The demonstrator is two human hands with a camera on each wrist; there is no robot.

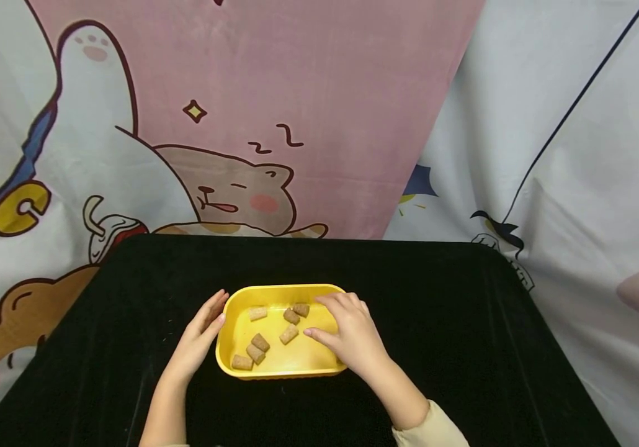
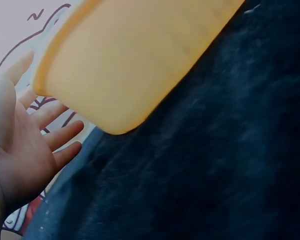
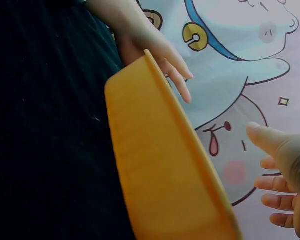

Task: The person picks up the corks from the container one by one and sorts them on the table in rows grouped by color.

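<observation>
A yellow plastic tray (image 1: 311, 357) with rounded corners holds several short tan and brown cylindrical pieces (image 1: 288, 334). They lie scattered over its left and middle parts; their exact kind cannot be told. My left hand (image 1: 198, 338) is at the tray's left end, fingers extended near the rim and holding nothing. In the left wrist view its palm (image 2: 25, 150) faces the tray wall (image 2: 120, 65). My right hand (image 1: 353, 332) hovers over the tray's right end, thumb and fingers spread apart. The right wrist view shows that hand (image 3: 287, 170) with nothing between thumb and fingers.
Black cloth (image 1: 437, 372) covers the table beneath the tray. Behind it hangs a curtain (image 1: 353, 93) with cartoon animals on pink and white. A light sleeve (image 1: 428, 428) covers the right forearm.
</observation>
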